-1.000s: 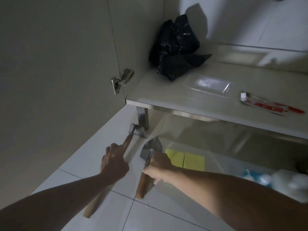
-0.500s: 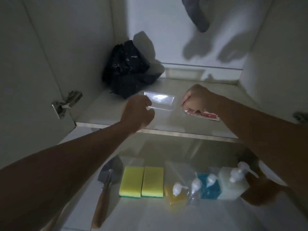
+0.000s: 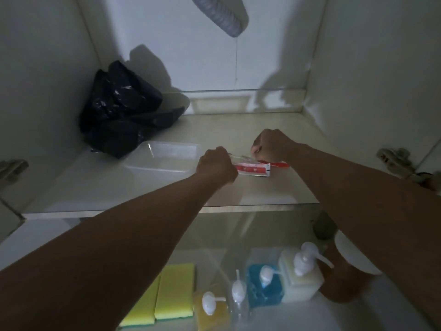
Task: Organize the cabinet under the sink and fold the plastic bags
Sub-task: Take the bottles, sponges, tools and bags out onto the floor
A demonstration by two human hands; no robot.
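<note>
Grey corrugated drain hose (image 3: 222,15) overhead

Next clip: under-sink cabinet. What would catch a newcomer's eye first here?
Both hands meet mid-shelf: the left hand and right hand are curled over a red-and-white tube and a red toothbrush. At the shelf's back left slumps a crumpled black plastic bag, with a clear plastic tray in front of it. On the floor below stand two yellow sponges and a row of pump bottles.
</note>
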